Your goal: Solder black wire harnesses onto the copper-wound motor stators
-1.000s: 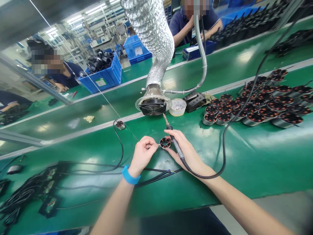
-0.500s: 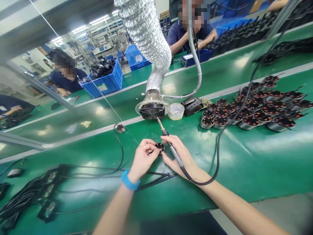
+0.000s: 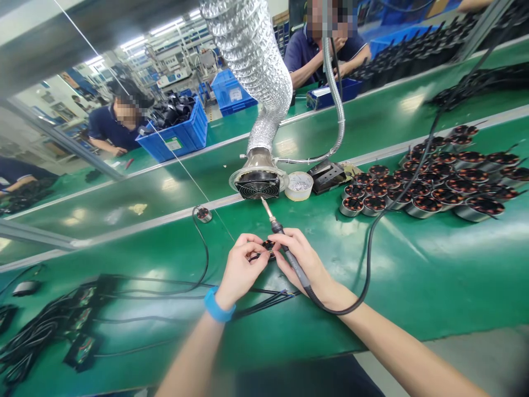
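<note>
My left hand (image 3: 243,266), with a blue wristband, has its fingers closed at the left side of a small round motor part (image 3: 269,246) with copper windings. A short black lead shows by those fingertips. In my right hand (image 3: 303,259) lies a soldering iron (image 3: 292,259), its tip pointing up and away. The thumb and fingertips of that hand also meet the motor part's right side. Fingers hide much of the part. Cables with bare coloured ends (image 3: 285,293) lie on the green bench beneath my hands.
A fume extractor (image 3: 259,187) hangs ahead, beside a round tub (image 3: 299,186) and a dark metal stand (image 3: 327,176). Several motors (image 3: 425,205) crowd the right. One motor (image 3: 204,214) with a cable sits left. A cable bundle (image 3: 37,331) lies at lower left. Co-workers sit beyond.
The soldering iron and my right fingers have shifted slightly left, covering more of the motor part, which appears turned a little. A co-worker at the far left has moved their head.
</note>
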Tool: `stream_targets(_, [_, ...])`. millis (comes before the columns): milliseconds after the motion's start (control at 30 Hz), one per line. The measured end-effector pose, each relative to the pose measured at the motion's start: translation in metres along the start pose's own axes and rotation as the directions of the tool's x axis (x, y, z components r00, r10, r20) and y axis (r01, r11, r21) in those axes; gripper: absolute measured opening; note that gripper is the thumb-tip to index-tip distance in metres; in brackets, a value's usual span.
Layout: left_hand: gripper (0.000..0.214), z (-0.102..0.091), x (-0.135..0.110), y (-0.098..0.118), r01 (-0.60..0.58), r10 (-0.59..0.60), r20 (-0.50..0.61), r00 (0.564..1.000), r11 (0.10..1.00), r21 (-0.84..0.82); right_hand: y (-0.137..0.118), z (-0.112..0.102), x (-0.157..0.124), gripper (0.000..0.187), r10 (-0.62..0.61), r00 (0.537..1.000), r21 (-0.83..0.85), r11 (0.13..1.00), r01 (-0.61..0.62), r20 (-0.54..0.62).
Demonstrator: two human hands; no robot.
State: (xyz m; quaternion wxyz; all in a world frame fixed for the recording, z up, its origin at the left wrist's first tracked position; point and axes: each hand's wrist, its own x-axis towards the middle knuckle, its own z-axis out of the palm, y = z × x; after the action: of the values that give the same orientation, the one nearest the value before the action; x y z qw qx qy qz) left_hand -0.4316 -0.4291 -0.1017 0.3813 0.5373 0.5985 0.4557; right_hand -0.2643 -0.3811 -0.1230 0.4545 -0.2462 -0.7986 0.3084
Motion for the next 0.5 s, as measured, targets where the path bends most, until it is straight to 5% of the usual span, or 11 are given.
stream_targets(333, [0.015, -0.004, 0.002, -0.003, -0.005, 0.005, -0.007, 1.000, 0.999, -0.052, 0.004, 0.002, -0.003, 0.045, -0.089, 0.996, -0.089, 0.992, 0.090, 0.021])
stream_targets(500, [0.016, -0.004, 0.002, -0.001, 0.011, -0.013, -0.041, 0.999, 0.998, -0.067, -0.005, -0.007, 0.002, 0.031, -0.017, 0.979, -0.036, 0.999, 0.010, -0.204])
